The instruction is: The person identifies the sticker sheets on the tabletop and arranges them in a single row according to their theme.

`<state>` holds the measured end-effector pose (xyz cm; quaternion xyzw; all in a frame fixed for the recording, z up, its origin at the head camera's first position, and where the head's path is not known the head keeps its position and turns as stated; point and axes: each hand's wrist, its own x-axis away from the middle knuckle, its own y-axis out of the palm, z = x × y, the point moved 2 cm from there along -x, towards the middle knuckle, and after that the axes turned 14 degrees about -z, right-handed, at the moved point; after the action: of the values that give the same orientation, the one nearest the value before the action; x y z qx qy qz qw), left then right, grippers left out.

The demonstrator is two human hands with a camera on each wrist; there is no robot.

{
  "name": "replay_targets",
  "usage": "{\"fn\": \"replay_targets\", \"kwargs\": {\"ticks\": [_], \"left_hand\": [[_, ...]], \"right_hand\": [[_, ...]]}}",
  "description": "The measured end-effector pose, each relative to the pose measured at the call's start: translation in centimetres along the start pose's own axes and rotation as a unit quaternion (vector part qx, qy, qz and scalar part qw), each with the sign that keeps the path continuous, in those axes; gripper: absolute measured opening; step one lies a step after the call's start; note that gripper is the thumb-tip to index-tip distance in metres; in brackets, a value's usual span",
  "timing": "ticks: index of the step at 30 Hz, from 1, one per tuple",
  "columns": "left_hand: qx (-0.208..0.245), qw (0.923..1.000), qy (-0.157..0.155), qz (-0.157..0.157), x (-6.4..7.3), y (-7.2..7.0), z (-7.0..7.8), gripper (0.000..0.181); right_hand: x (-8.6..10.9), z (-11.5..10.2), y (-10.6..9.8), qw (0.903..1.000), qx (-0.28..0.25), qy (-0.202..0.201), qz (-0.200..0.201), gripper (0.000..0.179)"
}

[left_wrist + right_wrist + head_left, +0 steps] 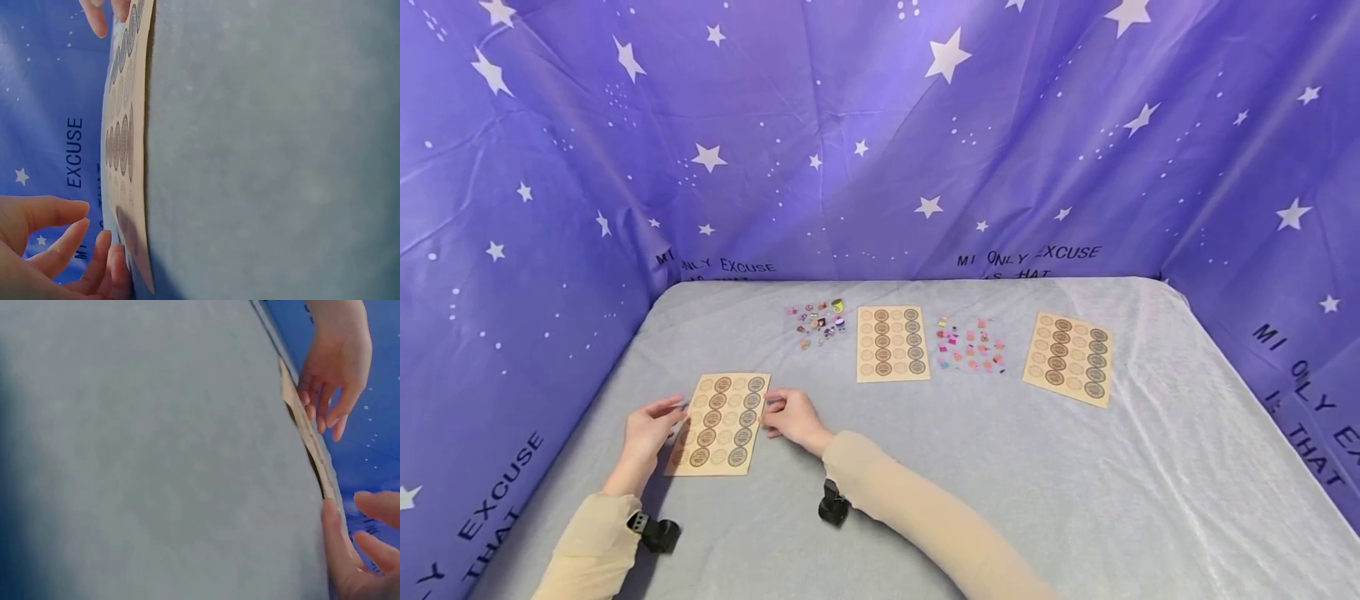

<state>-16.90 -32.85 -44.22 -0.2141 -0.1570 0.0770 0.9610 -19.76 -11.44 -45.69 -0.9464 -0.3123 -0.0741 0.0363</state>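
We find the leftmost cream sheet [724, 425] on the counter [940, 475], its tiny print unreadable. The left hand [649, 429], loosely spread, hides part of one edge; whether it touches, we cannot tell. The right hand [797, 419], fingers parted, touches the opposite edge.

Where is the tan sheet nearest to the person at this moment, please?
In the head view, that tan sheet lies on the left part of the grey-covered table, between the left hand and the right hand.
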Motion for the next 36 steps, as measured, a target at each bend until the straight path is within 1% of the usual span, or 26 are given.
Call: {"fn": "replay_targets", "kwargs": {"ticks": [2, 5, 7, 9, 11, 13, 15, 17, 19, 20, 22, 25, 26, 27, 29, 33, 36], "left_hand": [[-0.014, 0.9998, 0.007, 0.013, 0.1, 0.1, 0.3, 0.037], [-0.018, 0.9995, 0.020, 0.017, 0.1, 0.3, 1.0, 0.036], [-0.019, 0.9993, 0.028, 0.014, 0.2, 0.6, 1.4, 0.036], [-0.016, 0.9993, 0.033, 0.010, 0.3, 0.8, 1.8, 0.037], [-0.012, 0.9991, 0.040, 0.005, 0.4, 1.0, 2.2, 0.037], [-0.001, 0.9984, 0.056, -0.002, 0.2, 1.2, 2.3, 0.038], [0.009, 0.9975, 0.069, -0.011, -0.3, 1.4, 1.8, 0.040], [0.019, 0.9961, 0.085, -0.017, -1.2, 1.5, 0.8, 0.040], [0.031, 0.9946, 0.097, -0.020, -2.2, 1.6, -0.3, 0.040], [0.035, 0.9938, 0.102, -0.028, -2.6, 1.7, -0.7, 0.040], [0.044, 0.9926, 0.109, -0.028, -3.3, 2.0, -1.3, 0.036], [0.049, 0.9925, 0.110, -0.022, -4.0, 2.7, -1.4, 0.034], [0.049, 0.9925, 0.110, -0.022, -4.1, 2.9, -1.3, 0.034], [0.050, 0.9927, 0.108, -0.015, -4.3, 3.2, -1.3, 0.033], [0.054, 0.9923, 0.110, -0.015, -4.5, 3.7, -1.0, 0.034], [0.061, 0.9902, 0.123, -0.025, -4.7, 4.7, -0.3, 0.034], [0.061, 0.9882, 0.135, -0.039, -4.7, 5.5, 0.4, 0.035]], "right_hand": [[0.2, 0.0, -0.3, 0.9998, -0.008, 0.001, -0.020, 0.034], [0.7, -0.2, -0.8, 0.9987, -0.024, 0.002, -0.045, 0.032], [1.0, -0.4, -1.1, 0.9978, -0.035, 0.003, -0.056, 0.031], [1.8, -1.2, -1.5, 0.9969, -0.038, 0.000, -0.068, 0.031], [2.2, -1.4, -2.0, 0.9962, -0.038, -0.004, -0.078, 0.032], [2.4, -1.5, -2.5, 0.9957, -0.033, -0.009, -0.086, 0.032], [2.4, -1.3, -3.0, 0.9957, -0.027, -0.010, -0.088, 0.032], [2.5, -1.2, -3.6, 0.9959, -0.029, -0.011, -0.085, 0.033], [3.0, -1.6, -4.1, 0.9962, -0.028, -0.009, -0.082, 0.034], [3.3, -1.9, -4.3, 0.9964, -0.026, -0.010, -0.080, 0.034], [4.0, -2.6, -4.8, 0.9967, -0.022, -0.010, -0.077, 0.034], [5.1, -3.7, -5.6, 0.9970, -0.008, -0.013, -0.076, 0.035], [5.3, -3.8, -5.9, 0.9970, -0.004, -0.014, -0.076, 0.035], [5.5, -3.9, -6.2, 0.9970, -0.002, -0.016, -0.076, 0.036], [5.6, -3.9, -6.8, 0.9970, 0.003, -0.021, -0.074, 0.036], [5.3, -3.1, -8.3, 0.9974, 0.003, -0.030, -0.065, 0.038], [5.0, -2.2, -9.4, 0.9980, 0.012, -0.031, -0.055, 0.038]]}}
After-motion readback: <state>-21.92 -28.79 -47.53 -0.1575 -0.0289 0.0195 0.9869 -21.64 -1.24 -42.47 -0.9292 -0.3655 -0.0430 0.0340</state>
